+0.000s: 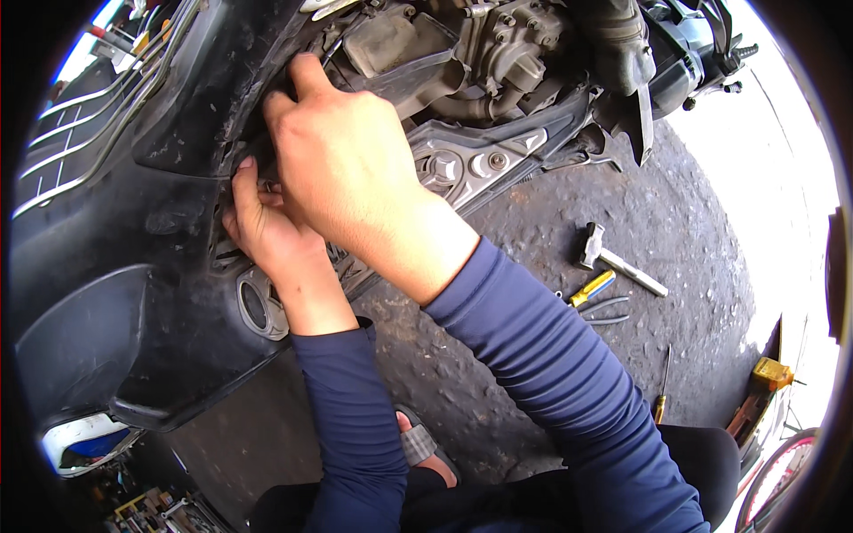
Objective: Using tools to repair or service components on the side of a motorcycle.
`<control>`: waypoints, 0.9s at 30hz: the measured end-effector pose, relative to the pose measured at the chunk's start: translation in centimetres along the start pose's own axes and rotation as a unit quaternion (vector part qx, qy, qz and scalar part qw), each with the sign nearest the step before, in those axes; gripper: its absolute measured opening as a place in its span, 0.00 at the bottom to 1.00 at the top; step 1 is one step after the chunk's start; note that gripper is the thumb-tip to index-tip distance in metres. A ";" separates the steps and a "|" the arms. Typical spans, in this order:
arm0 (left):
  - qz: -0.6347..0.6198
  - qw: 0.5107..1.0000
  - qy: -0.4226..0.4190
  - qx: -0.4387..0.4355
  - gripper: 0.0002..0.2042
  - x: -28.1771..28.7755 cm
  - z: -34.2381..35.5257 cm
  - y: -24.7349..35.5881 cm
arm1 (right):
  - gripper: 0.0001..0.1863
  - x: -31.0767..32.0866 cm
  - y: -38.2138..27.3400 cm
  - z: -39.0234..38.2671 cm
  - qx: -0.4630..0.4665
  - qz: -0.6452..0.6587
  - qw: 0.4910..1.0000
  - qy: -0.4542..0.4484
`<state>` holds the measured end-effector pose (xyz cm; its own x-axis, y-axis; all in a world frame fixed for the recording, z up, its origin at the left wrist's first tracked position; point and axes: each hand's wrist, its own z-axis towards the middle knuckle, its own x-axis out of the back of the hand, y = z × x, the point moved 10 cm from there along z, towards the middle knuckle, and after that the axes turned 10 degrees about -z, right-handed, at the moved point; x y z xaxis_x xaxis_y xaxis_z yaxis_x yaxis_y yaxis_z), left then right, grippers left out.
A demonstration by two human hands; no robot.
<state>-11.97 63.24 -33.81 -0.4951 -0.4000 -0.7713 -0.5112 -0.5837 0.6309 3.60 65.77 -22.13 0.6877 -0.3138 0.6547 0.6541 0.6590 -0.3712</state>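
Observation:
A motor scooter with black plastic body panels (98, 240) lies close in front of me, its inner parts exposed along a gap. At the panel's edge, my left hand (280, 235) has its thumb raised and its fingers curled into the gap; what they grip is hidden. My right hand (346, 160) reaches across just above it, back of the hand up, fingers bent down into the opening beside the air-box-like cover (391, 44). Its fingertips are mostly out of sight, so I cannot make out what they hold. A round metal-rimmed opening (258, 305) shows below my left wrist.
The engine (515, 53) and a silver-grey footrest bracket (480, 167) are beyond my hands. On the dark rough floor (693, 213) lie a hammer (622, 260), a yellow-handled screwdriver (593, 289), pliers (609, 311) and a thin screwdriver (664, 391). Tools fill a tray (160, 511) at lower left.

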 end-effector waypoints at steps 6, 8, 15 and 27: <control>0.034 0.999 0.005 -0.029 0.07 -0.9 -2.2 0.0 | 0.28 -1.0 -1.3 -1.5 -0.093 -0.037 0.994 0.050; 0.032 0.999 0.004 -0.028 0.07 -1.8 -2.2 0.4 | 0.34 -1.2 -1.9 -1.4 -0.111 -0.027 0.991 0.063; 0.030 0.999 0.014 -0.009 0.09 -2.1 -2.2 -0.6 | 0.38 -1.5 -2.0 -2.4 -0.153 -0.046 0.983 0.090; 0.019 0.999 0.000 0.040 0.11 -4.0 0.1 -4.6 | 0.13 -0.7 -1.4 -0.3 -0.104 0.003 0.991 0.080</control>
<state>-7.70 67.63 -33.63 -0.5145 -0.4210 -0.7470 -0.5469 -0.5098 0.6640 2.32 64.86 -22.32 0.7215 -0.4268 0.5453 0.6898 0.5111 -0.5128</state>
